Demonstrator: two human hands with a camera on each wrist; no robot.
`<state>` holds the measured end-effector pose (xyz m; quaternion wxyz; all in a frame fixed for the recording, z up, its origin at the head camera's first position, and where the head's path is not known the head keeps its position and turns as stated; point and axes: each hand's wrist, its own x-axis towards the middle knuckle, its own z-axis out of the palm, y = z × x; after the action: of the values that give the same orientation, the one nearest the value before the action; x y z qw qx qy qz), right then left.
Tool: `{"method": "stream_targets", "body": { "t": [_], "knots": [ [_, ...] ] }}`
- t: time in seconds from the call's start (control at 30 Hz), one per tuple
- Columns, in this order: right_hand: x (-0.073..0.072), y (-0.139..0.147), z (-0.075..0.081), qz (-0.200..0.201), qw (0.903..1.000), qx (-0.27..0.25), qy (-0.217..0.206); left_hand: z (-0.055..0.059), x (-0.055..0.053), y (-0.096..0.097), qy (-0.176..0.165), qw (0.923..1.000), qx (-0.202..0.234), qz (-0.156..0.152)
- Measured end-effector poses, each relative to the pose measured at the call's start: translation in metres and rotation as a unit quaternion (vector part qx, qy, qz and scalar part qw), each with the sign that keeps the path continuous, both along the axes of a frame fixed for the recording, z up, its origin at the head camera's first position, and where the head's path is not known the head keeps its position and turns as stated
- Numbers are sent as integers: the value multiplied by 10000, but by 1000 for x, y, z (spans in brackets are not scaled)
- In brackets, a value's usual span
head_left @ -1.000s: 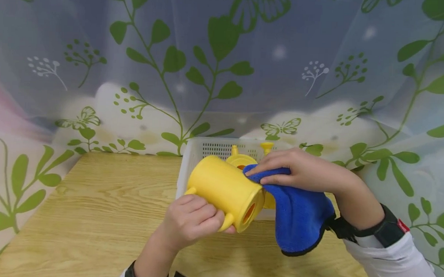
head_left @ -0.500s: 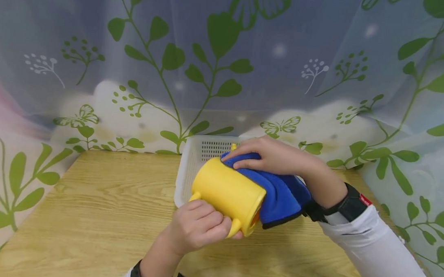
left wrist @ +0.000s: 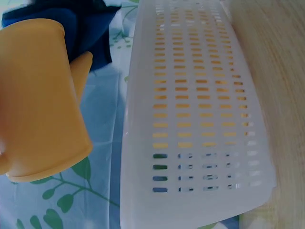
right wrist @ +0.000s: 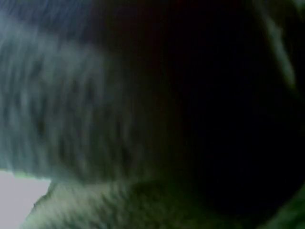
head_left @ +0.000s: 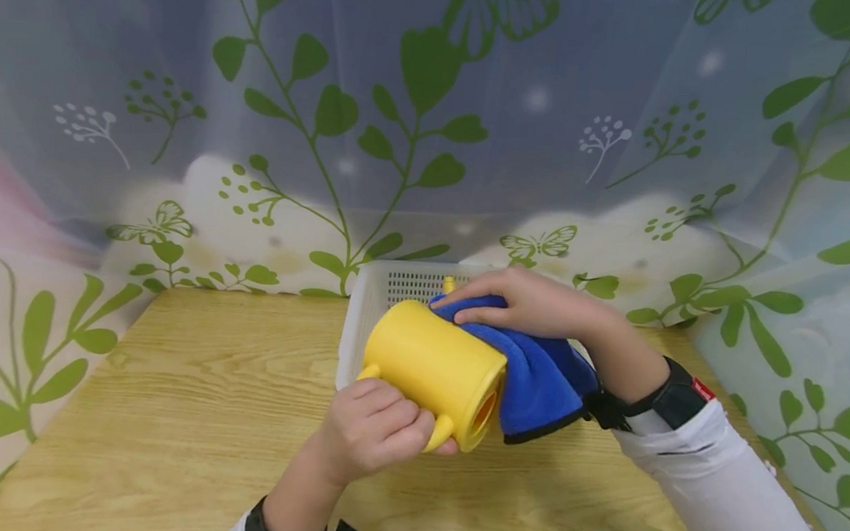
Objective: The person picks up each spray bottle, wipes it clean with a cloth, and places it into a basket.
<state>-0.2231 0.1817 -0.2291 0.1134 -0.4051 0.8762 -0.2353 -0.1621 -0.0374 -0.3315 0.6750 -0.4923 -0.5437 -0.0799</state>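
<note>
In the head view my left hand grips the handle of a yellow watering can. The can is tilted on its side, its partly open top facing lower right. My right hand holds a blue cloth against the can's upper side, and the loose part hangs to the right with a dark edge. The left wrist view shows the can, a spout-like piece and the cloth behind. The right wrist view is mostly dark, with blurred fabric filling much of it.
A white perforated basket stands behind the can on the wooden table. A small yellow spout shows inside it, and yellow shows through its slots in the left wrist view. A patterned curtain closes off the back and sides.
My right hand has slid the cloth leftward along the can towards its base, then slightly back. The left hand keeps its grip, and the can has shifted and turned only a little.
</note>
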Motion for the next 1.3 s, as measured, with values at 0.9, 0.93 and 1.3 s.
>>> {"method": "stream_targets", "body": {
  "t": [0.9,0.93,1.3],
  "knots": [
    [2,17,-1,148,9995,287,23,5,1,2,284,9995,-43,-146],
    [-1,12,0,179,9995,272,6,5,2,2,292,9994,-58,-159],
    [-10,-15,7,203,9987,415,-200,10,8,7,411,9985,-94,-346]
  ]
}}
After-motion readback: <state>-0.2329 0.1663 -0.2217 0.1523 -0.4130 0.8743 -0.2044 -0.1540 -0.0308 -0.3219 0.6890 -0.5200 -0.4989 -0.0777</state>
